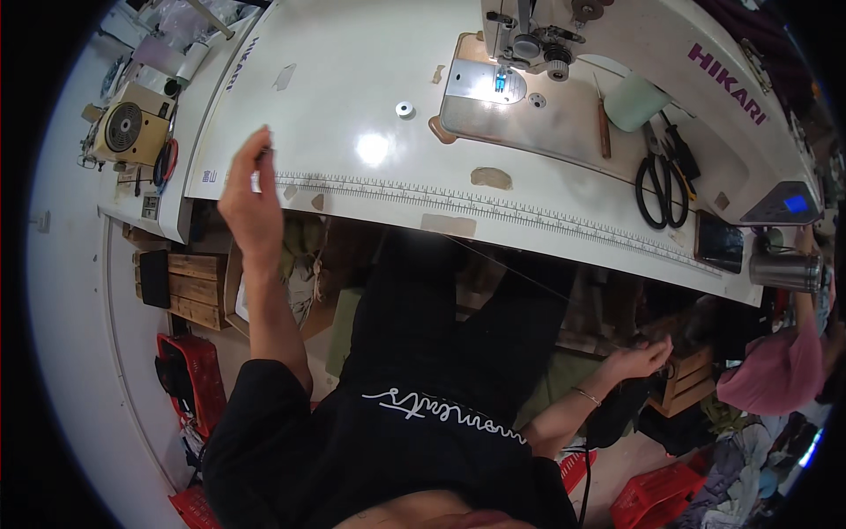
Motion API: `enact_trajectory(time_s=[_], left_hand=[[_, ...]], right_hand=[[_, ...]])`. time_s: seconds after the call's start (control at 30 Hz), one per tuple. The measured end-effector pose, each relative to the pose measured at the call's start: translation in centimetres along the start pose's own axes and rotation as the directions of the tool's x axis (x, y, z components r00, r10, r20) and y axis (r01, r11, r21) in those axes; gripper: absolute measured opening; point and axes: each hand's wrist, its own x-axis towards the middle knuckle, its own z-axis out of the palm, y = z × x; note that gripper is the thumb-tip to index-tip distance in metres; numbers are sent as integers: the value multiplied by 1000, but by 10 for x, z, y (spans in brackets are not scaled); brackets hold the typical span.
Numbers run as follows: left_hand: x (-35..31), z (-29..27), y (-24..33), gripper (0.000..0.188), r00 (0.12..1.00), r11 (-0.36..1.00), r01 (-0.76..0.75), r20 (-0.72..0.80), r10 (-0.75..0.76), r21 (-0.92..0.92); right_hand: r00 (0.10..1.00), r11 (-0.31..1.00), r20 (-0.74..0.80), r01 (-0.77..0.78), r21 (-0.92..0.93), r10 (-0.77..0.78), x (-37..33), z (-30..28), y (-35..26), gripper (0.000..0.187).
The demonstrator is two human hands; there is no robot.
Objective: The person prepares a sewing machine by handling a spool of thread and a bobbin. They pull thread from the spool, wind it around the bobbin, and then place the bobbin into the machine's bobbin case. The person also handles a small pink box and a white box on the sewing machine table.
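Note:
My left hand (249,196) is raised over the table's left front edge, thumb and fingers pinched together. A small pale, shiny bit shows between them, too small to name. A thin thread (507,264) slants down to the right from the table's front edge toward my right hand (639,360), in line with both hands. Low at the right, off the table, that hand is closed with its fingertips together at the thread's line. A white sewing machine (634,35) stands on the white table (335,106). A small bobbin (404,110) lies left of its needle plate (480,84).
Black scissors (656,181), a wooden-handled awl (604,128) and a pale green thread cone (636,101) lie under the machine arm. A ruler strip (458,204) runs along the front edge. At the left stands a small yellowish motor device (132,128); a metal cup (784,273) is far right.

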Motion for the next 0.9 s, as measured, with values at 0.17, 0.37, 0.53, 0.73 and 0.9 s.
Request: enact_trajectory(time_s=[0.17,0.37,0.53,0.73,0.9], left_hand=[[-32,27,75,28,974,964,-26,212,85,-265],[-40,35,127,28,907,860,-212,234,350,-465],[-38,31,137,30,887,800,-241,211,411,-550],[-33,27,124,29,893,839,-232,234,384,-492],[-33,31,112,28,934,856,-65,271,234,-513]], right_hand=[[879,982,463,170,-79,-115,-70,43,-58,24],[126,937,982,-303,171,-138,-160,94,-176,44],[-80,874,994,-486,22,-69,-194,117,-184,68],[-160,953,981,-296,59,-110,-197,117,-176,29],[-53,580,982,-812,64,-183,-181,102,-154,18]])
